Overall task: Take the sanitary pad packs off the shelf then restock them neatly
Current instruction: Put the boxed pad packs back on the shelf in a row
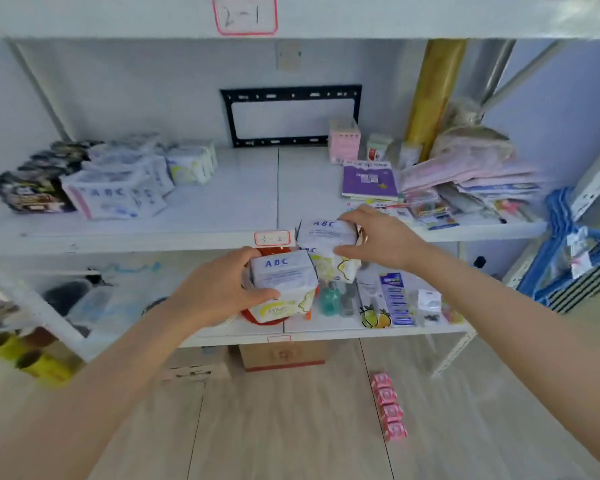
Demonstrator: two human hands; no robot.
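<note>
The left hand [219,292] grips a white pad pack [283,277] just in front of the middle shelf [222,202] and below its front edge, with fingers and thumb curled round the pack's side. The right hand [378,237] clamps a second pack [324,233] at the shelf's front edge, thumb beneath and fingers on top. More white packs [115,192] lie heaped on the shelf's left end, beside dark packs [32,190].

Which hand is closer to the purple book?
Right. The right hand is just in front of the purple book; the left hand is lower and further left.
</note>
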